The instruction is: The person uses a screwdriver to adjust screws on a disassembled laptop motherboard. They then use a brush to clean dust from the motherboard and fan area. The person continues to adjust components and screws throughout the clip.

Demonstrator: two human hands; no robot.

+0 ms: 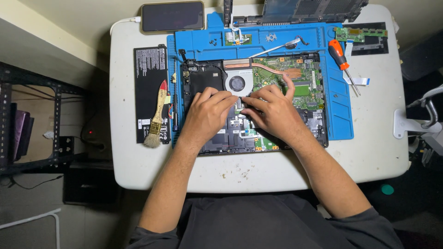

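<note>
Laptop base (pixel 258 101) lies lengthwise along the blue mat (pixel 341 115), screwdriver (pixel 340 57) rightward, brush (pixel 157 115) leftward; left hand (pixel 207 113) and right hand (pixel 272 110) press curled fingertips beside its fan (pixel 237 83).

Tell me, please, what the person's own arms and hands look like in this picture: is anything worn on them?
Both forearms are bare. The left hand and the right hand wear no gloves, and no ring, watch or wristband is visible. Dark grey sleeves begin only near the elbows, part of a dark grey top at the bottom of the view.
</note>
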